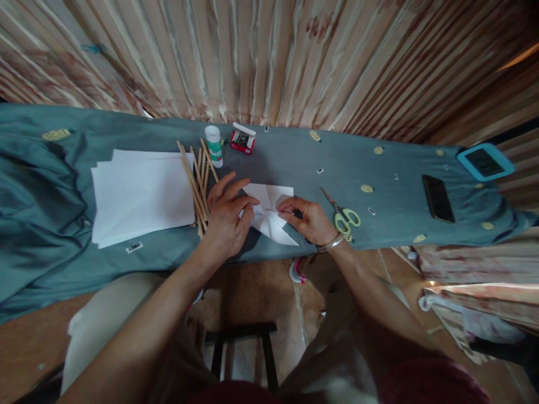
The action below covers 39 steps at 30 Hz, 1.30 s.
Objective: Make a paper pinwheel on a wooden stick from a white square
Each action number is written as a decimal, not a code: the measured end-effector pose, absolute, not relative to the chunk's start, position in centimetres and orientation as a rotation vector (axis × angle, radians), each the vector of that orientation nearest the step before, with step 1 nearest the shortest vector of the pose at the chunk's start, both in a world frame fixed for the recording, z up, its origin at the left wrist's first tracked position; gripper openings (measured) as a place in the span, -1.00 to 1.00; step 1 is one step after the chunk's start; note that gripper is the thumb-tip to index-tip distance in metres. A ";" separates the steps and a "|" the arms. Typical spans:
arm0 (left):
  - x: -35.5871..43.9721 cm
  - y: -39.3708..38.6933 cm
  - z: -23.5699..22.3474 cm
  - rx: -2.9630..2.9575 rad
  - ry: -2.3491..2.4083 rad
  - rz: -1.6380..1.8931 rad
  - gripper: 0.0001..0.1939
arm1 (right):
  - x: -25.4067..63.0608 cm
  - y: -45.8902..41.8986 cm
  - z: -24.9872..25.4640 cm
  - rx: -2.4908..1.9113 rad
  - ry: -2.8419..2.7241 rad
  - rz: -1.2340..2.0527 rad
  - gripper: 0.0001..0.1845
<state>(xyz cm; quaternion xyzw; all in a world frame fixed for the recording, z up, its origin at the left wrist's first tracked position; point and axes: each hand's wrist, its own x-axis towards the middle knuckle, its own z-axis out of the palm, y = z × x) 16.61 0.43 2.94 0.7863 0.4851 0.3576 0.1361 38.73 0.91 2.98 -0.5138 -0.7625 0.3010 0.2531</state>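
Observation:
A folded white paper shape (269, 210) lies on the blue-grey cloth of the table (295, 163) in front of me. My left hand (227, 216) rests flat on its left side, fingers spread and pressing it down. My right hand (307, 219) pinches a fold at the paper's right middle, fingers curled together. Several thin wooden sticks (197, 179) lie just left of my left hand.
A stack of white sheets (141, 193) lies at the left. A glue bottle (214, 145) and a small red box (243, 138) stand behind the sticks. Green-handled scissors (343, 214) lie right of my right hand. A dark phone (438, 197) and a blue-cased device (485, 161) sit far right.

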 end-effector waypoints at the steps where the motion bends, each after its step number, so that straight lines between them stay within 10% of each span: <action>1: 16.7 0.4 3.0 2.266 1.410 1.028 -0.69 | 38.7 0.9 3.0 -1.392 -2.077 0.819 -0.91; 39: 18.3 -0.6 2.4 2.474 1.350 0.694 -0.74 | 37.8 1.4 4.1 -1.485 -2.266 0.704 -0.89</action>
